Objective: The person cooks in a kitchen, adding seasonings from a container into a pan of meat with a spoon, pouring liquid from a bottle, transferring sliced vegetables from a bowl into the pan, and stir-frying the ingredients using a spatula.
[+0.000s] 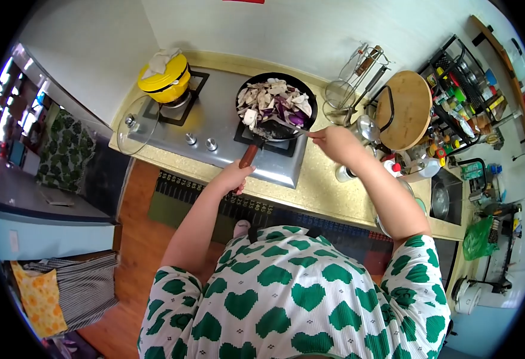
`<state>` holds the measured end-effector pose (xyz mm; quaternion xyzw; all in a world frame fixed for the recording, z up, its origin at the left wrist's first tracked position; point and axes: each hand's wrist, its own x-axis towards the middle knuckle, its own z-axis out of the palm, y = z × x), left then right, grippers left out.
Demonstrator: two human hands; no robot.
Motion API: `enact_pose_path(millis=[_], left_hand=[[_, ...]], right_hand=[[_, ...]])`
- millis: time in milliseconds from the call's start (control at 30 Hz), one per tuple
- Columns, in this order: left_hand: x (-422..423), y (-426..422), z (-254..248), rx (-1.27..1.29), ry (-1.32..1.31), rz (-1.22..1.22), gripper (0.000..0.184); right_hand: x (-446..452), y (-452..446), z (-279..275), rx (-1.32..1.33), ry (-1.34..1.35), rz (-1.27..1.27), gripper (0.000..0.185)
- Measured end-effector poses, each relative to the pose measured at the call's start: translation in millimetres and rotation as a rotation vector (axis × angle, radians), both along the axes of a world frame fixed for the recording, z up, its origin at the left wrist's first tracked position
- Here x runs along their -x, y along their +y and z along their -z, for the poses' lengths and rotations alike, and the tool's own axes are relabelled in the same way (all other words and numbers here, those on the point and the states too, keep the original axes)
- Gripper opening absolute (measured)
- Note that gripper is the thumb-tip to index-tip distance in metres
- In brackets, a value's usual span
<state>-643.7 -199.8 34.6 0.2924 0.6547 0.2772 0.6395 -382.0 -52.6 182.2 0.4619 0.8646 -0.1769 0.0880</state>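
A black frying pan [312, 96] sits over the right burner of the steel stove [214, 122]. Sliced pale and purple vegetables [271, 99] fill much of it. My left hand [232, 178] is closed round the pan's brown handle [249, 155], below the pan. My right hand [336, 145], at the pan's right side, grips the wooden end of a spatula [283, 124]. The spatula's metal part reaches into the pan at the lower edge of the vegetables, where its blade is partly hidden.
Left of the pan stand a yellow pot [165, 84] and a glass lid [138, 125]. To the right are a utensil rack [364, 63], a round wooden board [403, 110], bottles [392, 166] and a sink [440, 200].
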Motion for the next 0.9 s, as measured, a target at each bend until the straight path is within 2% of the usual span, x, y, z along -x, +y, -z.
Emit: enact_pose_path(millis=[67,100,200,367,467,500,600,733,900], left_hand=[[-0.4,-2.4,-0.8,-0.008,0.008,-0.005,0.040],[-1.0,-1.5,-2.1,-0.016,0.011,-0.006,0.041],[-1.0,0.3,-1.5,0.005,0.003,-0.009,0.041],[-1.9,-2.3,-2.6,-0.024,0.006,-0.010,0.040],[-0.5,-1.1,2.5,-0.034,0.008,0.004,0.039],[0.0,-0.9,3.8,-0.028,0.007,0.016,0.039],[1.7,-0.8,2.1,-0.026,-0.002,0.042,0.037],[1.9,-0.3,0.4,-0.023,-0.012,0.046,0.036],[0.2,0.1,-2.1,-0.013,0.022,0.054,0.038]], right_hand=[[-2.2,9.9,-32.2,0.099,-0.048,0.073,0.026],[-14.0,27.5,-31.3,0.101,-0.029,0.066,0.025],[-35.9,55.3,-73.4,0.088,-0.030,0.028,0.025],[-36.6,71.0,-129.9,-0.134,-0.175,-0.066,0.019],[-31.4,69.9,-121.2,-0.344,-0.307,-0.122,0.017],[-27.9,70.5,-113.2,-0.395,-0.365,-0.157,0.008],[-28.5,76.7,-74.4,-0.407,-0.360,-0.164,0.009],[-44.2,83.7,-30.5,-0.271,-0.118,-0.104,0.018],[-47.5,77.7,8.6,-0.123,0.018,0.020,0.027]])
